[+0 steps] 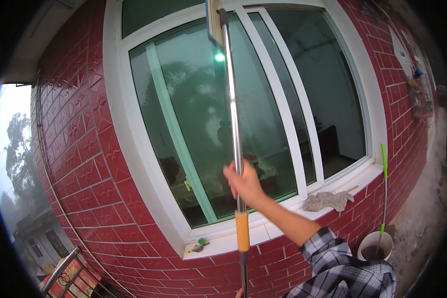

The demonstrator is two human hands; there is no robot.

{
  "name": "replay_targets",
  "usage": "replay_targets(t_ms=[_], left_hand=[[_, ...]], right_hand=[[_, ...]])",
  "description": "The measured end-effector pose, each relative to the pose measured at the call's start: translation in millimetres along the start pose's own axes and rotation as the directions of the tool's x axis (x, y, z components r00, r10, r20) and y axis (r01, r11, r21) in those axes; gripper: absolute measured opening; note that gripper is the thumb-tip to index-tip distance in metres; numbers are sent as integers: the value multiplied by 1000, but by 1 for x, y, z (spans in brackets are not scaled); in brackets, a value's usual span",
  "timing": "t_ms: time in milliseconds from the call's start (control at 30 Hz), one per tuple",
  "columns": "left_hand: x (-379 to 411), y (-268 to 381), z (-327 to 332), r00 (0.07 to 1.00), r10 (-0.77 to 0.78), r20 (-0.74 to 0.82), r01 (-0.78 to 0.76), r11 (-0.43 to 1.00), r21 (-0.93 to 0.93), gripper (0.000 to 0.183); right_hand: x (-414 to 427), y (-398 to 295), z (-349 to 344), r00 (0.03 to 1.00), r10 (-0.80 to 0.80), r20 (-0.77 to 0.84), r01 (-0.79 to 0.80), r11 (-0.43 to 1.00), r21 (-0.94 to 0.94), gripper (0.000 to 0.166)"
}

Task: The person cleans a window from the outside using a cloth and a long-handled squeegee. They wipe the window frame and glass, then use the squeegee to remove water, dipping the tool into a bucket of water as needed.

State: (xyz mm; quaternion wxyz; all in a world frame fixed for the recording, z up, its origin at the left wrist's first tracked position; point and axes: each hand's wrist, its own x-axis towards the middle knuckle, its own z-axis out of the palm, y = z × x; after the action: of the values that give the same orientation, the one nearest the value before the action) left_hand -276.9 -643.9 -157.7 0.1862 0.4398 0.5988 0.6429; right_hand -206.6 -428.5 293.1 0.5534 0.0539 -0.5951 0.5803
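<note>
A long metal telescopic pole (232, 97) with a yellow grip sleeve stands nearly upright before a white-framed sliding window. My right hand (244, 184) is closed around the pole above the sleeve. At the bottom edge, a small part of my left hand (239, 293) shows against the lower pole; most of it is out of view. A flat cleaning head (214, 22) sits at the pole's top, in front of the window glass (193, 108); whether it touches the glass I cannot tell.
A grey cloth (327, 201) lies on the white sill (219, 244); small green and yellow items (200, 246) lie at its left end. At right, a bucket (375, 247) holds a green-ended rod (385, 190). Metal railing (61, 266) stands lower left, beside the red tiled wall (108, 227).
</note>
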Motion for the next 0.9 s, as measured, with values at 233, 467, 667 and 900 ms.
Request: replay_targets(t_ms=[233, 467, 667, 900], left_hand=[[49, 11, 39, 990, 74, -116, -74, 997, 4, 36], [122, 56, 33, 1000, -9, -6, 9, 998, 54, 31], [200, 233, 45, 995, 27, 94, -12, 988, -152, 36], [222, 194, 34, 979, 20, 204, 37, 961, -273, 42]], right_hand=[[131, -91, 3, 990, -135, -43, 130, 986, -109, 29], [178, -116, 2, 958, -285, 23, 284, 943, -172, 38], [165, -78, -9, 948, -318, -5, 315, 940, -128, 69], [179, -60, -18, 948, -296, -120, 233, 898, -373, 72]])
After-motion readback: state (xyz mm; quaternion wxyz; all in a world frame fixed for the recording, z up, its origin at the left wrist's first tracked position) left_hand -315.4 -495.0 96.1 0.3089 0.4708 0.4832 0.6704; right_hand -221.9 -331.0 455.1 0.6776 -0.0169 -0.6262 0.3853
